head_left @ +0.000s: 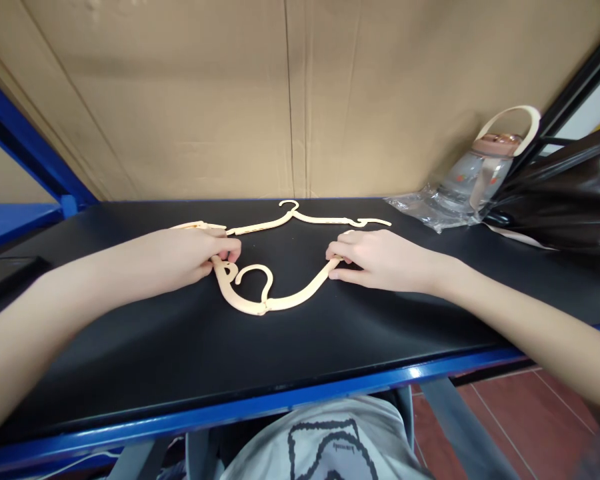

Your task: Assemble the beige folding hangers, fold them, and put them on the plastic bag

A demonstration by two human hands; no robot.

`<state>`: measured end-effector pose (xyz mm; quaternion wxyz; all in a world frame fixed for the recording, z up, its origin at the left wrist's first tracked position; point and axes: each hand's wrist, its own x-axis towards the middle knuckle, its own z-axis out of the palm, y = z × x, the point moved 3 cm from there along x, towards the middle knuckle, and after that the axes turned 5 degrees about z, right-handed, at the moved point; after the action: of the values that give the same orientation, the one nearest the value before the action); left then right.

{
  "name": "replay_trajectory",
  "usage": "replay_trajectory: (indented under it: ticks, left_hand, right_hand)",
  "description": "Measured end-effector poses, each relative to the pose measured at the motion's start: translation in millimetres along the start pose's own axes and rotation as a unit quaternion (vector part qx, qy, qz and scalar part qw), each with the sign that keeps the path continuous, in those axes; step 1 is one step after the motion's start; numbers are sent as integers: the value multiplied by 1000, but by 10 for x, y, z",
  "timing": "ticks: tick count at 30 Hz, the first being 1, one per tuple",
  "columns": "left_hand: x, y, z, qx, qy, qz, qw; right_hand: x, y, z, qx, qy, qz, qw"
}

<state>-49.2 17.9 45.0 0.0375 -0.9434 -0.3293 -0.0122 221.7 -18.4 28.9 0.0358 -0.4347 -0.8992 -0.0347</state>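
Note:
A cream plastic clothes hanger (295, 301) lies low over the black tabletop, its hook turned toward the back and its curved body nearest me. My left hand (203, 259) is closed on the hanger's left end, fingers curled over it. At the right end, my right hand (375, 257) pinches the other arm between thumb and fingers. Behind it rests a second cream hanger (313, 219), hook pointing away, its arms spread wide. Part of another cream piece (196, 225) shows behind my left hand; the rest is hidden.
At the back right stands a clear bottle (480, 173) with a pink lid and cream strap, beside crumpled clear plastic (420, 207). A dark shiny bag (570, 193) sits at the right. Cardboard (205, 100) walls the back. A blue frame edge (300, 402) runs along the front.

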Motion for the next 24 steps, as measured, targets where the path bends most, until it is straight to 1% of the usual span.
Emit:
replay_trajectory:
  ticks: [1,3,7,15,20,24]
  left_hand:
    - [19,13,26,7,-18,18,1000]
    - [48,18,68,21,-32,43,998]
    - [65,-17,107,28,-15,55,998]
    - [61,-36,114,12,0,55,998]
    - [63,-60,126,-2,3,51,999]
    - [67,-72,137,11,-3,52,999]
  right_hand:
    - [2,-14,5,4,8,-10,1000]
    - [4,-45,10,14,17,-27,999]
    - [1,-92,5,28,15,-46,998]
    - [-4,-109,-5,61,14,-52,997]
    - [9,-112,-3,69,8,-60,996]
    - [31,-101,-1,94,9,-64,993]
